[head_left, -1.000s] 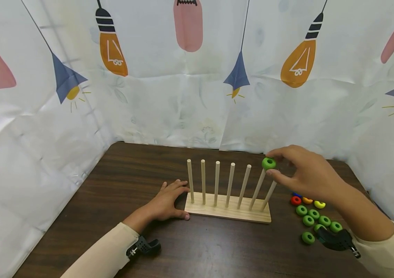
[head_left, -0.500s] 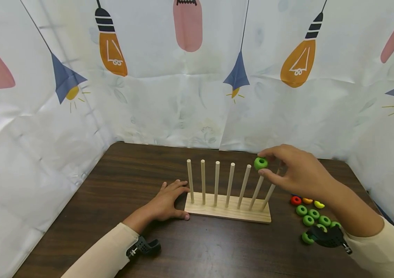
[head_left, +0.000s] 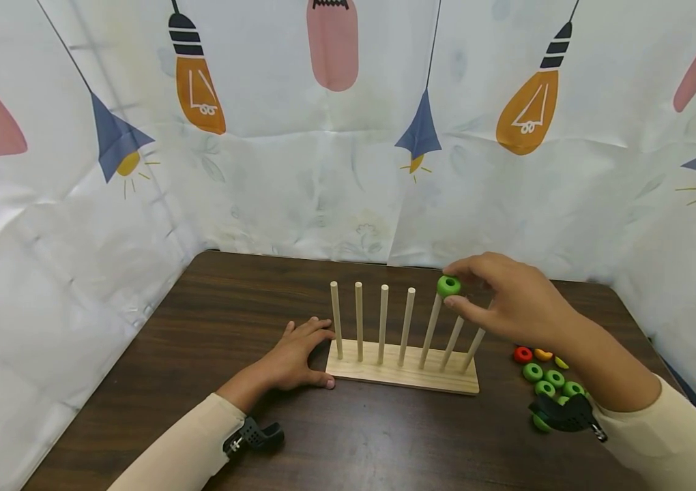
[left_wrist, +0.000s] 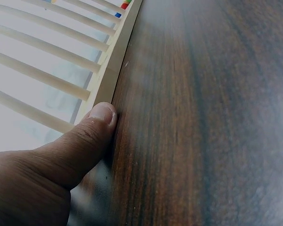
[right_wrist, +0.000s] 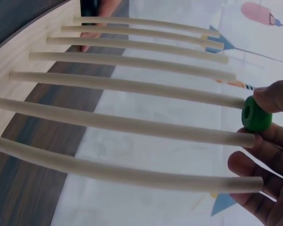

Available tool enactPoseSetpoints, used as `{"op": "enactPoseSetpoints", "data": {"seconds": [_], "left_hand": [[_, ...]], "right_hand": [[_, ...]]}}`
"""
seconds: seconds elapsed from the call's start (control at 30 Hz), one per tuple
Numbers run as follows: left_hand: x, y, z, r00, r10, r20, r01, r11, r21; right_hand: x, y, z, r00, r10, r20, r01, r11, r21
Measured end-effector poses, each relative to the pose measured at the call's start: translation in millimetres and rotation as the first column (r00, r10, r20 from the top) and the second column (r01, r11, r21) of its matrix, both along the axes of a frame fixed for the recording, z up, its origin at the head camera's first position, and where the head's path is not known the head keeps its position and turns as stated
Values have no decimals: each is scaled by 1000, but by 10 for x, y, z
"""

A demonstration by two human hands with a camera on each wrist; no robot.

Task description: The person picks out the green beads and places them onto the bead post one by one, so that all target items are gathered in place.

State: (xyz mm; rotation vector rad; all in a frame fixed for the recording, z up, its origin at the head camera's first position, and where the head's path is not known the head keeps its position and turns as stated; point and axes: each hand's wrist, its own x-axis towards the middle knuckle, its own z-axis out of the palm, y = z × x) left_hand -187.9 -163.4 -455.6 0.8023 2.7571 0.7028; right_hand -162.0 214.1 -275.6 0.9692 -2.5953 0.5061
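Observation:
A wooden peg rack with several upright pegs stands on the table. My left hand holds its left end, index fingertip by the back corner and thumb at the front edge; the left wrist view shows the thumb against the base. My right hand pinches a green ring between thumb and fingers, at the top of the third peg from the right. In the right wrist view the green ring is right at that peg's tip, its hole facing the peg. The pegs carry no rings.
Several green rings lie on the dark wooden table right of the rack, partly hidden by the right wrist's black camera mount. Behind them are a red ring, an orange one and a yellow one. A patterned curtain hangs behind.
My right hand has moved left with the green ring, from near the second peg from the right to the top of the third. The left hand and the rack have stayed put.

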Motion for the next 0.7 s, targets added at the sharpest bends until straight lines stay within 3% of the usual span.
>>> {"op": "enactPoseSetpoints", "data": {"seconds": [0.7], "left_hand": [[-1,-2,4,1000,-7,2,7,1000,11]], "right_hand": [[-68,-221,42,998,39,53,-37,999,-24]]}}
